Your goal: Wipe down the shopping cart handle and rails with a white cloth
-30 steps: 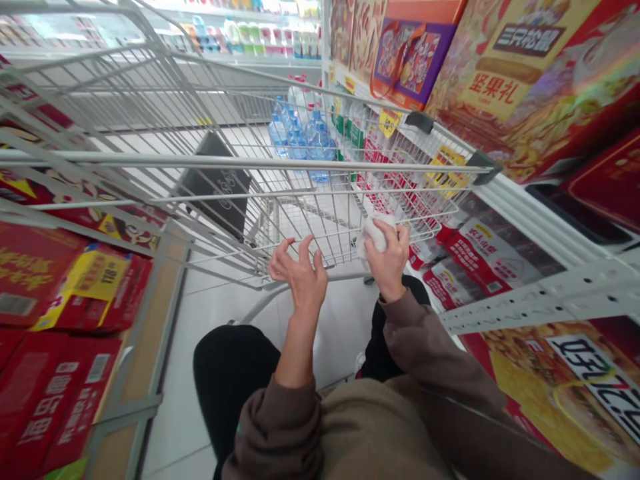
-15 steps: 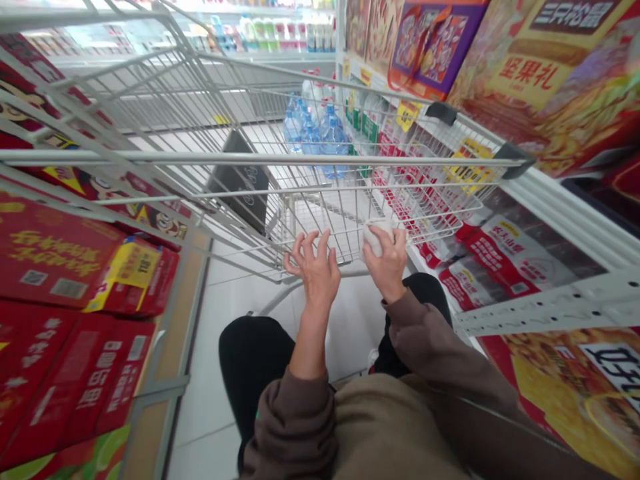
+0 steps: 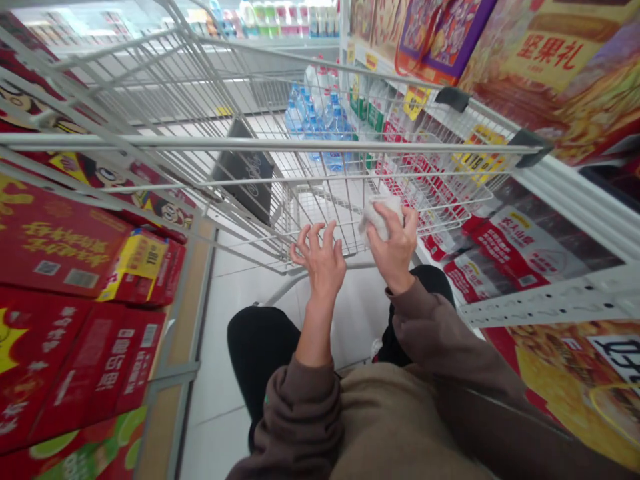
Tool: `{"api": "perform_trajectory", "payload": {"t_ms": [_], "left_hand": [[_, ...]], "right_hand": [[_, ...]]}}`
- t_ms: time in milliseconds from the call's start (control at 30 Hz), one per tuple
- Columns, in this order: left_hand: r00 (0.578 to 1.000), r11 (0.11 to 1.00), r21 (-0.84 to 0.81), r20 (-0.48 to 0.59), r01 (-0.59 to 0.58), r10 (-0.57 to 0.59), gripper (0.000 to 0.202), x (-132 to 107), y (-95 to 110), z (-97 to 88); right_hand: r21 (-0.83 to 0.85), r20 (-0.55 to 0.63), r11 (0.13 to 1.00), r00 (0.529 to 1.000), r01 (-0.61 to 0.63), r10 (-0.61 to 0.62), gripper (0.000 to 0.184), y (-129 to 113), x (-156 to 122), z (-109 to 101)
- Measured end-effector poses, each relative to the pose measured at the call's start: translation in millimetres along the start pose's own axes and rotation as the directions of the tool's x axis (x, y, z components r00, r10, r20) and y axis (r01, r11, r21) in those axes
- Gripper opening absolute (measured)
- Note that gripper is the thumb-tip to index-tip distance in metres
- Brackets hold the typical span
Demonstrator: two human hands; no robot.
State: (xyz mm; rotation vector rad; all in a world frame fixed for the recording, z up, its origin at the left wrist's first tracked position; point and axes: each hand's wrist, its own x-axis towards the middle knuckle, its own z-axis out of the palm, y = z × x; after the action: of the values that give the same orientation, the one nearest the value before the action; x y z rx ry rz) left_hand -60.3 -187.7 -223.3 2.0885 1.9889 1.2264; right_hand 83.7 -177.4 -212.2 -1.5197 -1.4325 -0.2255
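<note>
A grey wire shopping cart (image 3: 320, 144) stands in front of me, its near end facing my knees. My left hand (image 3: 323, 257) is at the lower wires of that end, fingers spread and slightly bent; whether the fingertips touch the wire I cannot tell. In my right hand (image 3: 395, 243) is a crumpled white cloth (image 3: 381, 212), held against the cart's wires with the fingers curled over it. Part of the cloth is hidden behind those fingers. A dark panel with white lettering (image 3: 245, 170) is fixed on the cart's left side.
Red gift boxes (image 3: 55, 247) are stacked close on my left. On the right, a shelf (image 3: 575, 207) holds snack boxes (image 3: 545, 67) above packs of bottled drinks (image 3: 515, 240). Large blue water bottles (image 3: 320, 123) stand on the floor beyond the cart, before a chilled display (image 3: 280, 47).
My right hand has moved slightly up and right with the cloth, which shows more. The left hand keeps its spread pose. The whole view has tilted a little downward.
</note>
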Motion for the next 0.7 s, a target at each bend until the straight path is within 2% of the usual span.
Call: {"api": "perform_trajectory", "payload": {"t_ms": [67, 200, 333, 400, 467, 567, 700], "left_hand": [[1.000, 1.000, 0.002, 0.008, -0.003, 0.003, 0.043, 0, 0, 0.1], [1.000, 0.999, -0.040, 0.013, 0.001, 0.000, 0.041, -1, -1, -1.2], [0.982, 0.994, -0.070, -0.165, 0.084, -0.094, 0.050, 1, -3, -4.5], [0.974, 0.993, -0.057, -0.196, 0.100, -0.110, 0.054, 3, -6, -5.3], [0.985, 0.995, -0.041, -0.145, 0.087, -0.093, 0.055, 5, -11, -5.0], [0.996, 0.997, -0.035, -0.060, 0.068, -0.070, 0.054, 8, -15, -3.4], [0.996, 0.997, -0.034, -0.052, 0.075, -0.076, 0.058, 5, -9, -1.9]], "right_hand": [[-0.010, 0.019, 1.000, 1.000, 0.007, -0.007, 0.035, 1, -3, 3], [-0.044, 0.140, 0.998, 0.989, -0.041, 0.047, 0.032, 5, -17, 6], [-0.042, 0.056, 0.999, 0.998, -0.015, 0.017, 0.037, 2, -17, 9], [-0.059, 0.031, 0.998, 0.999, 0.035, -0.033, 0.038, 1, -16, 12], [-0.088, 0.059, 0.994, 0.997, 0.061, -0.056, 0.037, 2, -19, 15], [-0.111, 0.117, 0.993, 0.993, 0.042, -0.029, 0.032, 1, -25, 14], [-0.094, 0.023, 0.994, 0.998, 0.055, -0.053, 0.036, -7, -20, 12]]}}
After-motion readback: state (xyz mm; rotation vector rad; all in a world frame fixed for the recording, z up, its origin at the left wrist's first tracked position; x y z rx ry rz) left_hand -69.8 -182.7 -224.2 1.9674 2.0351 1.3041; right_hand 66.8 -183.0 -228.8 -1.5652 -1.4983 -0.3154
